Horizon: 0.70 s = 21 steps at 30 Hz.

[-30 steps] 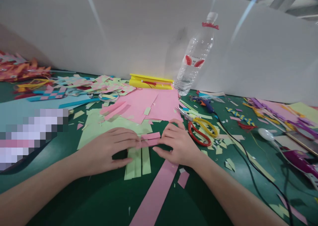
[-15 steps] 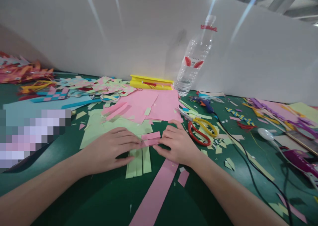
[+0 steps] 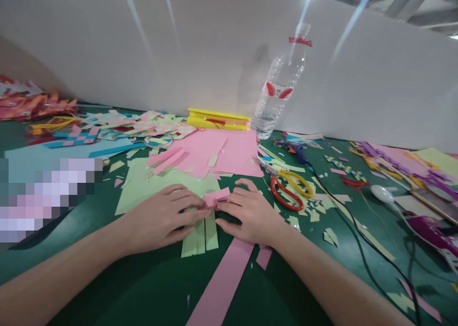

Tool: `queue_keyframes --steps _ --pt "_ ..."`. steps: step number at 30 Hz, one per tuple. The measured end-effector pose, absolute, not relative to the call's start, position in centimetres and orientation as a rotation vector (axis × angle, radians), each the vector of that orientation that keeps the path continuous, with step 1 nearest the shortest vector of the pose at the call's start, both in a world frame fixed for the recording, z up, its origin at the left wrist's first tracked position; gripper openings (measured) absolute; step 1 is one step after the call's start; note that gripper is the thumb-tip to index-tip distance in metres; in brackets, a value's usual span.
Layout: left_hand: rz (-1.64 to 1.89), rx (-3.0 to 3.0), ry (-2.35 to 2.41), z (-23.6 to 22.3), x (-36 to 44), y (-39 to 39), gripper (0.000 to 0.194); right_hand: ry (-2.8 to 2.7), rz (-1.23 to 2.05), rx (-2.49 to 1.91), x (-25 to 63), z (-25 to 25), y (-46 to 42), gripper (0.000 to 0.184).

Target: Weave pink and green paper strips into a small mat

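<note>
Several light-green paper strips [image 3: 194,240] lie side by side on the green table, with a short pink paper strip [image 3: 217,196] across their upper end. My left hand [image 3: 166,218] reaches over the green strips from the left, its fingertips pressed on the pink strip's left end and its thumb lower down. My right hand [image 3: 246,211] comes from the right, with its fingertips close together on the pink strip's lower edge; they hide part of it. Beneath my right hand starts a long pink strip [image 3: 223,285] that runs toward me. A small pink scrap [image 3: 264,258] lies beside it.
Scissors [image 3: 291,190] lie right of my right hand, near a blue glue gun [image 3: 293,149] with a black cord. Pink sheets [image 3: 232,152] and a yellow holder [image 3: 218,120] lie ahead. A plastic bottle [image 3: 277,89] stands by the wall. Paper scraps [image 3: 331,237] are scattered rightward.
My right hand has shifted left and slightly toward me, closer to my left fingertips. My left fingers have stretched rightward over the pink strip, and less of its lower part shows.
</note>
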State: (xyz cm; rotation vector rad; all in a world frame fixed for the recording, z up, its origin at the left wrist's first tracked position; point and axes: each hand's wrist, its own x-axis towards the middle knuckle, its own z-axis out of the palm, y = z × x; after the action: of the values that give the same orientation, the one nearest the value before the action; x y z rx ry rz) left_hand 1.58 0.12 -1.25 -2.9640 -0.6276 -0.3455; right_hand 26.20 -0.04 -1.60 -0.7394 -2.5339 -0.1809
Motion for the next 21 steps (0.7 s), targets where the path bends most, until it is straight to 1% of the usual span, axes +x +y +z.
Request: queue_keyframes --steps 9,14,18,21 --pt "-0.385 -2.965 -0.676 -1.53 1.5 0.2 0.036 -2.508 -0.137 -0.674 26.1 -1.37 -0.17 0.021" --pt "-0.423 -2.986 -0.703 -1.51 1.49 0.17 0.029 -2.368 -0.137 -0.677 25.93 -0.89 -0.51 0.017" --pt "-0.463 -2.989 -0.679 -1.28 1.47 0.23 0.027 -2.308 -0.125 -0.708 25.73 -0.87 -0.53 0.018" --pt "-0.471 -2.996 -0.701 -1.16 1.42 0.24 0.02 -2.258 -0.095 -0.755 25.71 -1.11 -0.36 0.016"
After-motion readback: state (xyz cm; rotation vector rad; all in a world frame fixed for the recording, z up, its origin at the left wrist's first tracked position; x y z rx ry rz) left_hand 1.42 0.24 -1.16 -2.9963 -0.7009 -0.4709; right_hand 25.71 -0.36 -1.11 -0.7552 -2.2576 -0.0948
